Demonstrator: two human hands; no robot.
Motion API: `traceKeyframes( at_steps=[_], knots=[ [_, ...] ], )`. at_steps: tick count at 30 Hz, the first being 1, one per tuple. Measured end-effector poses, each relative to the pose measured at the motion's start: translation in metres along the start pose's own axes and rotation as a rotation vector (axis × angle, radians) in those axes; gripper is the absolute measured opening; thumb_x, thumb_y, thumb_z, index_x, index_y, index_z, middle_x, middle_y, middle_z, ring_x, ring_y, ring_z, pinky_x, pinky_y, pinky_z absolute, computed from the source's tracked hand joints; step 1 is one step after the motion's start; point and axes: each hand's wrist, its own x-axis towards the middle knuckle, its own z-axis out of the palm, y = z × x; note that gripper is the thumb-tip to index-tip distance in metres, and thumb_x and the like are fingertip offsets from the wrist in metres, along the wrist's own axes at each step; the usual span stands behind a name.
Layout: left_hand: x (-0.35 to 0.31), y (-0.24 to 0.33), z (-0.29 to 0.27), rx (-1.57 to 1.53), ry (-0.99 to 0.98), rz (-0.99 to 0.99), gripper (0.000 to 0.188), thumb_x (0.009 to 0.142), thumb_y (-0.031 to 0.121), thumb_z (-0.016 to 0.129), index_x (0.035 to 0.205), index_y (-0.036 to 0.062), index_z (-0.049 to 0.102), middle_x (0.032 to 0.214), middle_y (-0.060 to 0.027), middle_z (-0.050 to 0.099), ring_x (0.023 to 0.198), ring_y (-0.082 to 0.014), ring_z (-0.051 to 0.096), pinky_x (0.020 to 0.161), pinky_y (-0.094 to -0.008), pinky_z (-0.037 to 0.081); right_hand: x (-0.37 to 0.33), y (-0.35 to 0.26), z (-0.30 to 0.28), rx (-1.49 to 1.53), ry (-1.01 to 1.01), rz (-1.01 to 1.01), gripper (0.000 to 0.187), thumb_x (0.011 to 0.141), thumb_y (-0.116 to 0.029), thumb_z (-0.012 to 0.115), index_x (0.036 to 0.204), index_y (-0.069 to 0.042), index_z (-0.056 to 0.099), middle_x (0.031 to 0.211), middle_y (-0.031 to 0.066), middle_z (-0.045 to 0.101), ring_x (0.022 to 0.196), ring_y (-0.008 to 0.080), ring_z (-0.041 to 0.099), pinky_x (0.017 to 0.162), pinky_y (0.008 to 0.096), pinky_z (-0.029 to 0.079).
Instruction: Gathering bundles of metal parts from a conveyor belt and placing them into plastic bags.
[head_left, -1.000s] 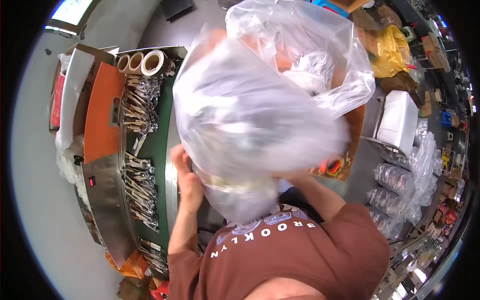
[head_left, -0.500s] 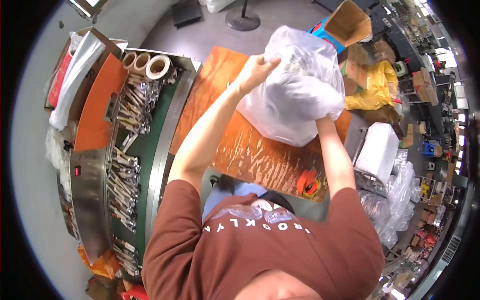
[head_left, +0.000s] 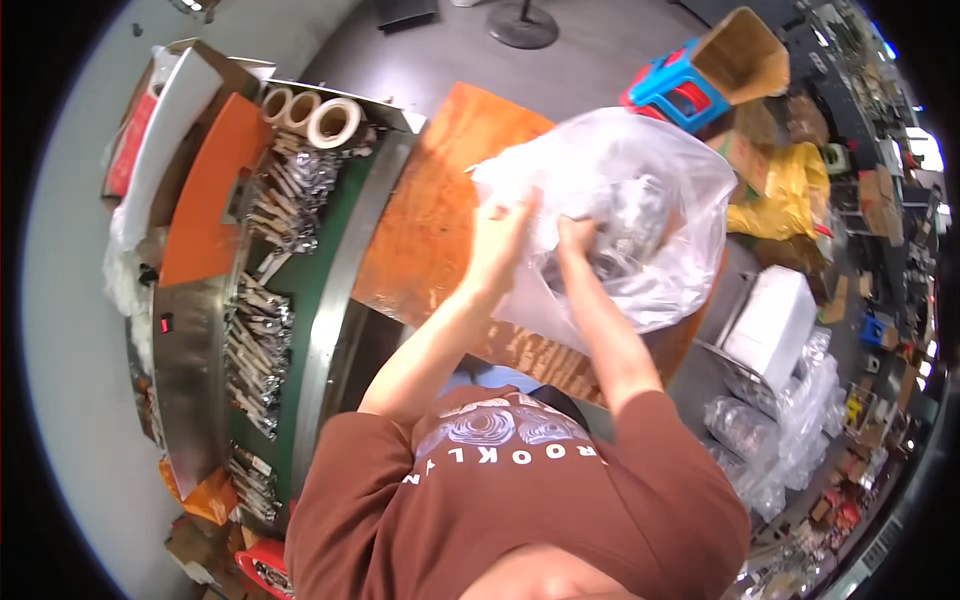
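A large, cloudy clear plastic bag (head_left: 690, 285) lies bunched on the wooden table, with grey, shiny contents (head_left: 640, 205) showing through it. At the bag's left edge, my left hand (head_left: 503, 238) is closed on the film, its fingers somewhat blurred. My right hand (head_left: 577, 238) is at the middle of the bag, curled next to the grey contents. What its fingers hold is hidden, and I cannot tell whether the hand is inside the bag or on top of it.
The worn orange-brown table (head_left: 440, 210) is under the bag. On the left, a green conveyor (head_left: 325, 270) carries several bundles of wrapped utensils (head_left: 258, 350) and tape rolls (head_left: 333, 122). A blue-red stool (head_left: 680, 88), open carton (head_left: 742, 55), yellow bag (head_left: 785, 190) and white box (head_left: 768, 330) stand right.
My right hand has come out from under the bag's right side to its middle. My left hand has moved nearer to me. The bag has spread and shifted right; the orange tape roll is hidden now.
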Motion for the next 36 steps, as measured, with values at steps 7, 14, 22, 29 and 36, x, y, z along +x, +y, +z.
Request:
traceKeyframes(
  at_steps=[7, 14, 22, 29, 36],
  knots=[
    [-0.031, 0.034, -0.035, 0.211, 0.061, -0.061, 0.024, 0.089, 0.025, 0.053, 0.089, 0.0028, 0.062, 0.068, -0.0056, 0.062, 0.06, -0.012, 0.058, 0.052, -0.0281, 0.046, -0.003, 0.006, 0.006, -0.277, 0.209, -0.204, 0.051, 0.073, -0.016, 0.063, 0.117, 0.006, 0.048, 0.114, 0.0193, 0.056, 0.097, 0.0255, 0.057, 0.084, 0.0342, 0.044],
    [-0.01, 0.082, -0.095, 0.68, -0.092, 0.721, 0.048, 0.08, 0.023, 0.062, 0.12, 0.0004, 0.046, 0.108, -0.0239, 0.055, 0.1, -0.0311, 0.055, 0.084, -0.0367, 0.044, 0.08, 0.053, -0.084, -0.219, -0.468, -0.727, 0.052, 0.074, -0.015, 0.057, 0.122, 0.005, 0.046, 0.128, 0.02, 0.045, 0.117, 0.0288, 0.044, 0.098, 0.0388, 0.036],
    [0.015, 0.175, -0.38, 0.143, 0.526, 0.569, 0.021, 0.088, 0.012, 0.051, 0.106, 0.0013, 0.053, 0.085, -0.0041, 0.059, 0.075, -0.0098, 0.053, 0.071, -0.0235, 0.044, -0.214, -0.379, 0.07, 0.514, -0.636, -1.145, 0.032, 0.09, -0.016, 0.04, 0.112, 0.001, 0.057, 0.123, 0.0097, 0.05, 0.108, 0.0205, 0.048, 0.09, 0.0309, 0.039],
    [-0.044, 0.191, -0.489, 0.247, 0.297, 0.353, 0.025, 0.088, 0.015, 0.053, 0.108, 0.0006, 0.054, 0.091, -0.0061, 0.062, 0.079, -0.011, 0.058, 0.071, -0.0246, 0.046, -0.392, -0.56, 0.394, 0.106, -0.65, -1.817, 0.039, 0.088, -0.031, 0.05, 0.122, -0.011, 0.053, 0.124, 0.0136, 0.051, 0.122, 0.0264, 0.04, 0.107, 0.0426, 0.017],
    [-0.105, 0.172, -0.558, -0.1, 0.621, 0.352, 0.033, 0.088, 0.023, 0.055, 0.114, 0.002, 0.053, 0.099, -0.0066, 0.062, 0.089, -0.0132, 0.057, 0.08, -0.0264, 0.045, -0.376, -0.622, 0.423, -0.039, -0.865, -1.331, 0.035, 0.087, -0.033, 0.056, 0.075, -0.001, 0.063, 0.055, 0.0047, 0.05, 0.055, 0.0107, 0.043, 0.055, 0.0299, 0.038]
  ],
)
